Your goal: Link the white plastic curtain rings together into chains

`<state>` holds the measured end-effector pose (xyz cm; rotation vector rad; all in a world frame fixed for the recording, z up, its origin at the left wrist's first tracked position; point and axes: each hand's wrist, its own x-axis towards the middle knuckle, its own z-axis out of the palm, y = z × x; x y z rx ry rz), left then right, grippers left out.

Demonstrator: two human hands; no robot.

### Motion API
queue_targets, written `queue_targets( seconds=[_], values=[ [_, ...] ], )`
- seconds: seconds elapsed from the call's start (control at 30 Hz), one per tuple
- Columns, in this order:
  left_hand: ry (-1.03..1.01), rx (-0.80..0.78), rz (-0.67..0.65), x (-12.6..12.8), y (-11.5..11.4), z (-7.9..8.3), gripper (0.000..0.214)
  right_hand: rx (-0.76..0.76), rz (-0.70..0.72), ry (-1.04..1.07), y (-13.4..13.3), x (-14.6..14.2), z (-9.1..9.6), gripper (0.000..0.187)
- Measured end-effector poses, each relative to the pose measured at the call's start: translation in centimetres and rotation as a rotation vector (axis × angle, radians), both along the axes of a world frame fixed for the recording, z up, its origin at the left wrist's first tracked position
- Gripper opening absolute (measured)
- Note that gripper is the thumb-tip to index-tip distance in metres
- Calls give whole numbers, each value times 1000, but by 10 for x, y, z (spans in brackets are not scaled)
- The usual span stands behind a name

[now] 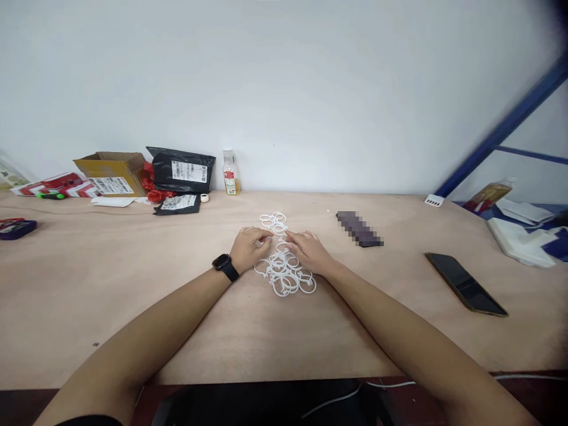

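Observation:
My left hand, with a black smartwatch on its wrist, is over the table with fingers curled and thumb close to the index finger. What it holds, if anything, is too small to make out. Facing it, my right hand has its thumb and fingers closed at the edge of a white plastic ring. Below the hands lies a heap of white plastic rings with small clasps. A smaller group of the same rings lies just beyond my fingertips.
A cardboard box, a black parcel bag and a bottle stand along the wall. To the right are a blurred dark item, a phone and a white power strip. A blue metal frame rises at the right.

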<state>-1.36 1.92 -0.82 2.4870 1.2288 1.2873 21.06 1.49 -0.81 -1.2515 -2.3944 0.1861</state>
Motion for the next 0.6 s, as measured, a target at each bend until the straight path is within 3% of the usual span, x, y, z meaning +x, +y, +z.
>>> queue_targets(
  seconds=[0.23, 0.6],
  values=[
    [12, -36, 0, 0, -1, 1, 14, 13, -298, -121, 1, 9, 5, 32],
    [11, -22, -35, 1, -2, 2, 17, -62, -281, -81, 8, 15, 3, 22]
  ],
)
